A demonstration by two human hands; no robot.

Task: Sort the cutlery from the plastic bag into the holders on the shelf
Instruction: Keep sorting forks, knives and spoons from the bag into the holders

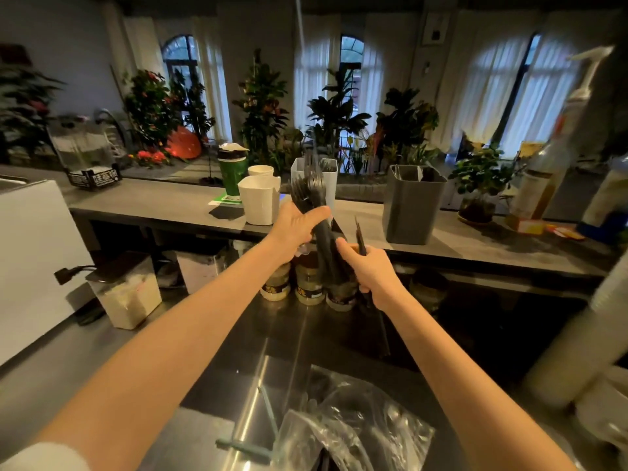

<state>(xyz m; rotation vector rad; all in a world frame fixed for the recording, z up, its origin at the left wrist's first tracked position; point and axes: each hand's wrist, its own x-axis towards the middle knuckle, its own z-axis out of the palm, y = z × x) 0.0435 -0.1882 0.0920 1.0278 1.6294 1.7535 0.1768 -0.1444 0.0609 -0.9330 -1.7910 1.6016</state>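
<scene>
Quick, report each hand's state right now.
Left hand: closed around a bundle of black forks.
Right hand: closed on a separate black utensil; its type cannot be told.

Dim interior; pale daylight glows through the curtained windows (516, 93) at the top. Glare streaks the steel counter (258, 379) and plastic bag (356, 426) at the bottom. Edges bend; the bottle (557, 137) at upper right is blurred

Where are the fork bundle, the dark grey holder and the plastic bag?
fork bundle (303, 193), head view, on the fork heads.
dark grey holder (409, 212), head view, on its front wall.
plastic bag (390, 423), head view, on its crumpled clear film.
</scene>
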